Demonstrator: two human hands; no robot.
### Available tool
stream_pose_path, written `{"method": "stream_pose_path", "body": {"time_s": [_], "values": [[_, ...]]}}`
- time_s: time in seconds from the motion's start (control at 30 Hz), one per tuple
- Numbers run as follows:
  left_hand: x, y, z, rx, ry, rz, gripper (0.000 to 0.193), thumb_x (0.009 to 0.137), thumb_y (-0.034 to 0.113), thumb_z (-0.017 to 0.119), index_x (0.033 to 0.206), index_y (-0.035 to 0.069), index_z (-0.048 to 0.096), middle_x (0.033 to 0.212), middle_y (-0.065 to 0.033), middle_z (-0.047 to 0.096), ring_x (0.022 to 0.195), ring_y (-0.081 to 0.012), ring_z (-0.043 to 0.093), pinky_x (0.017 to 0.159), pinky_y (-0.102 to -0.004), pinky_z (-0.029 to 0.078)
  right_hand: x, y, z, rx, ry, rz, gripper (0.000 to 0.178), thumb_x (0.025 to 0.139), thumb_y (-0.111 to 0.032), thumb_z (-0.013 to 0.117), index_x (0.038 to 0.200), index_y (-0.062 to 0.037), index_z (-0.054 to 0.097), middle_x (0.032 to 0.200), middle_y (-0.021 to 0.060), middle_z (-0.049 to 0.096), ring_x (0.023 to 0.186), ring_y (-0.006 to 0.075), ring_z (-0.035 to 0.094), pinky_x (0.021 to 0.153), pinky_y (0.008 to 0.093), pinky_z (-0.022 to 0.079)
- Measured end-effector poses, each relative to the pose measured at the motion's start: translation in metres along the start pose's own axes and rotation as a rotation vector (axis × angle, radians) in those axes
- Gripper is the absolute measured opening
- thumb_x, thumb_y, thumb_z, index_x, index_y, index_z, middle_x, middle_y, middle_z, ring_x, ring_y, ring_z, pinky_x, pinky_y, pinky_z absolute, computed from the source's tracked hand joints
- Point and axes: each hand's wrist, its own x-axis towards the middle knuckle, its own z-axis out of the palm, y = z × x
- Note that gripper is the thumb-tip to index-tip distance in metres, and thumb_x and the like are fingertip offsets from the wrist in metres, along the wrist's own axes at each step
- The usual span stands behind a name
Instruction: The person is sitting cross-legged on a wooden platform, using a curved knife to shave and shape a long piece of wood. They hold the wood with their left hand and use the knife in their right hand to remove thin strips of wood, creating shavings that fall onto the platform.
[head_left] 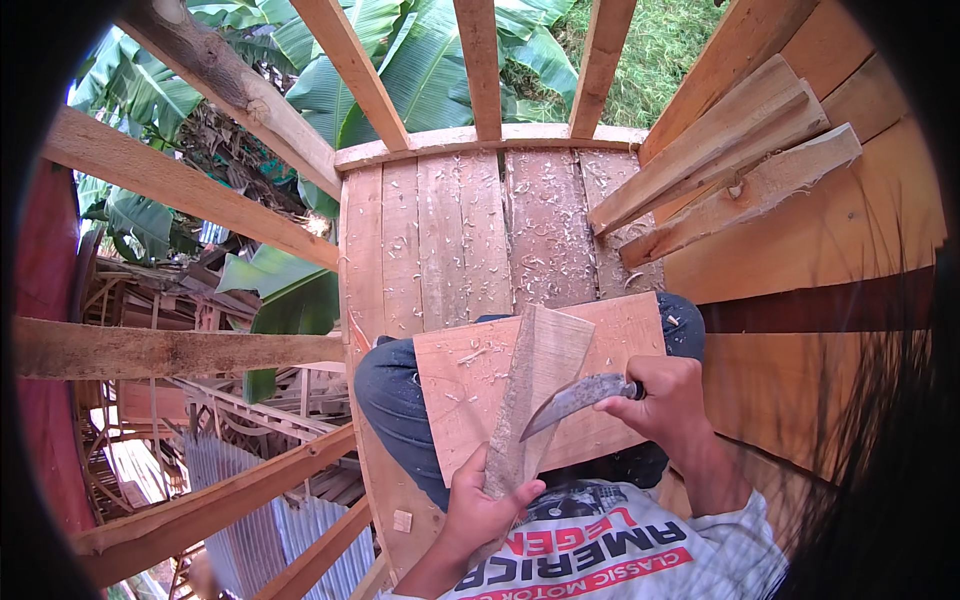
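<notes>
A rough wedge-shaped piece of wood [540, 365] stands tilted over my lap, its wide end away from me. My left hand [487, 505] grips its narrow near end. In my right hand [662, 400] is a knife [580, 395] with a broad curved blade and a dark handle. The blade lies against or just above the right side of the wood; I cannot tell whether it touches. Beneath both, a flat wooden board [625, 345] rests across my legs, with a few curled shavings [485, 352] on it.
Plank flooring [440, 235] strewn with shavings stretches ahead. Several wooden railing bars [180, 350] close in the left and far sides. Two split lengths of wood [745, 195] lean against the plank wall [800, 260] at right. A small wood chip [402, 521] lies by my left side.
</notes>
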Motion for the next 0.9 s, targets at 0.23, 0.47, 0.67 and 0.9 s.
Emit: {"method": "stream_pose_path", "body": {"time_s": [0.23, 0.47, 0.67, 0.9], "values": [[-0.004, 0.0, 0.005, 0.089, 0.036, 0.008, 0.045, 0.077, 0.007, 0.076, 0.116, 0.0, 0.054, 0.078, -0.0008, 0.061, 0.056, -0.004, 0.053, 0.049, -0.0199, 0.044, -0.003, 0.005, -0.001, -0.009, -0.088, -0.06, 0.055, 0.064, -0.059, 0.074, 0.054, -0.0091, 0.053, 0.05, 0.0086, 0.052, 0.048, 0.0262, 0.058, 0.044, 0.0347, 0.043], [-0.003, -0.001, 0.01, 0.106, 0.03, 0.002, 0.046, 0.078, 0.007, 0.076, 0.117, 0.0, 0.053, 0.076, -0.0001, 0.061, 0.057, -0.0041, 0.053, 0.05, -0.0194, 0.043, -0.01, 0.009, 0.0, -0.061, -0.06, -0.084, 0.057, 0.061, -0.061, 0.074, 0.053, -0.0097, 0.052, 0.049, 0.008, 0.051, 0.046, 0.026, 0.057, 0.043, 0.0349, 0.043], [-0.001, -0.008, 0.009, 0.2, 0.012, 0.013, 0.045, 0.078, 0.009, 0.076, 0.115, -0.002, 0.054, 0.079, -0.0037, 0.064, 0.06, -0.0057, 0.057, 0.054, -0.0214, 0.046, -0.005, 0.023, 0.001, -0.087, 0.05, 0.028, 0.059, 0.063, -0.06, 0.074, 0.053, -0.0074, 0.05, 0.047, 0.0101, 0.049, 0.047, 0.0285, 0.056, 0.043, 0.0369, 0.042], [-0.006, -0.017, 0.001, 0.33, -0.064, 0.164, 0.047, 0.077, 0.006, 0.076, 0.117, -0.002, 0.052, 0.085, -0.0058, 0.064, 0.06, -0.0059, 0.058, 0.055, -0.021, 0.048, 0.006, 0.076, -0.024, -0.07, 0.269, 0.393, 0.064, 0.071, -0.062, 0.067, 0.057, -0.0025, 0.049, 0.049, 0.0157, 0.045, 0.049, 0.0339, 0.056, 0.046, 0.0371, 0.043]]}}
